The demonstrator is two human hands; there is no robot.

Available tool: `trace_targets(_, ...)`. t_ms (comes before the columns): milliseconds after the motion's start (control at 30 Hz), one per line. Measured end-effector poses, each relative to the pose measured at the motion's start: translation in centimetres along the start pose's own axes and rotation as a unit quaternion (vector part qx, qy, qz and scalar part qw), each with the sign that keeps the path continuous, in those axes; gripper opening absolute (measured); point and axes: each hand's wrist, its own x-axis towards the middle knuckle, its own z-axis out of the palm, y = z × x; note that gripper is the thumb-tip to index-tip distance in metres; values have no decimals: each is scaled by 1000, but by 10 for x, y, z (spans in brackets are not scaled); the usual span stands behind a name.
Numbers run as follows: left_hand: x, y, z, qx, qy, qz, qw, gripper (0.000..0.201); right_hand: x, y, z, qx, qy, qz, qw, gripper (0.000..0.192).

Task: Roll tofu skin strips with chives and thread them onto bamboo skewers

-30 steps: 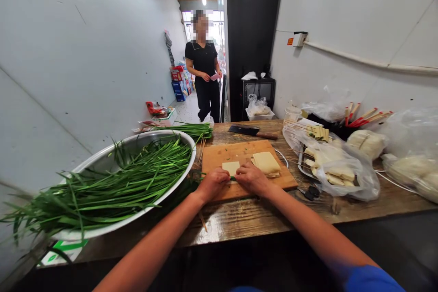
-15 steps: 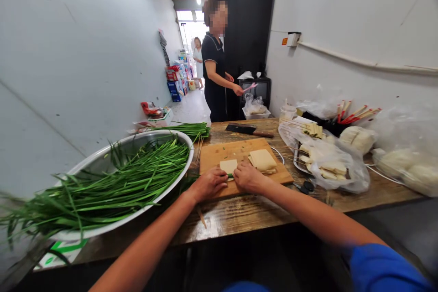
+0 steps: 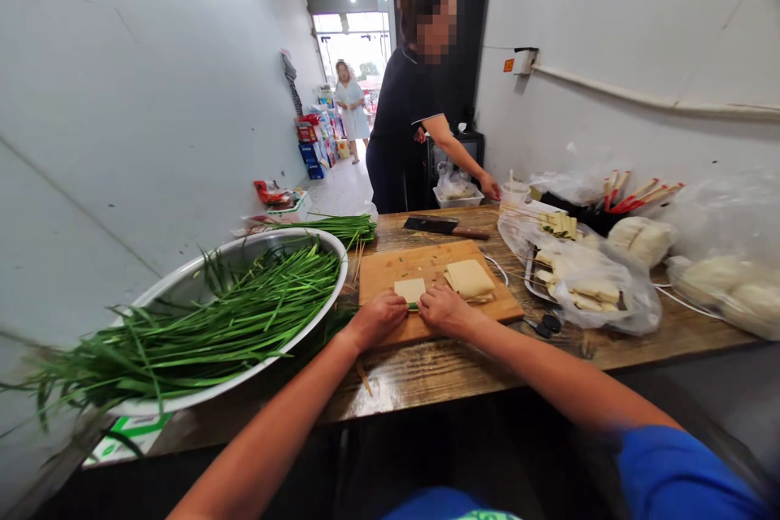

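Observation:
On the wooden cutting board (image 3: 396,262) lies a small square tofu sheet (image 3: 409,289), pale tan and flat toward its far side. Its near edge is curled around a short bundle of green chives (image 3: 413,306). My left hand (image 3: 383,317) has its fingers closed on the left end of this roll. At the right end, my right hand (image 3: 444,310) grips it with curled fingers. Both hands hide most of the roll, so only a bit of green shows between them. A folded stack of tofu sheets (image 3: 470,279) rests on the board beside my right hand.
A large metal basin (image 3: 339,248) heaped with chives (image 3: 244,325) stands at left. Behind the board lies a cleaver (image 3: 444,227). Right of it are keys (image 3: 545,327) and a bagged tray of skewered rolls (image 3: 585,284). Across the table, a person (image 3: 402,114) reaches rightward.
The person across the table has leaned in and stretched an arm toward the white cup; the pink item is no longer visible. My hands stay at the roll, almost unmoved.

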Motion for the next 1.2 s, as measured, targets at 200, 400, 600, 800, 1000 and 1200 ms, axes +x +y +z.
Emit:
trace_targets(200, -3, -5, 5, -28, 23, -15, 999, 24, -2, 2, -3, -8, 5, -7, 1000, 24)
trace_targets(400, -3, 0, 3, -22, 24, -38, 999, 25, 0, 15, -5, 46, -3, -13, 999, 22)
trace_targets(600, 5, -3, 3, -97, 7, -192, 977, 15, 9, 31, -5, 253, -15, 46, 966, 19)
trace_targets(800, 14, -1, -4, -110, -38, -244, 963, 17, 20, 46, -2, 371, -105, 135, 913, 15)
trace_targets(1000, 13, 14, -10, 51, -16, -139, 989, 19, 24, 53, -2, 405, -129, 144, 894, 17)
trace_targets(1200, 6, 10, 2, 129, -29, 54, 990, 24, 27, 55, -2, 442, -149, 141, 873, 19)
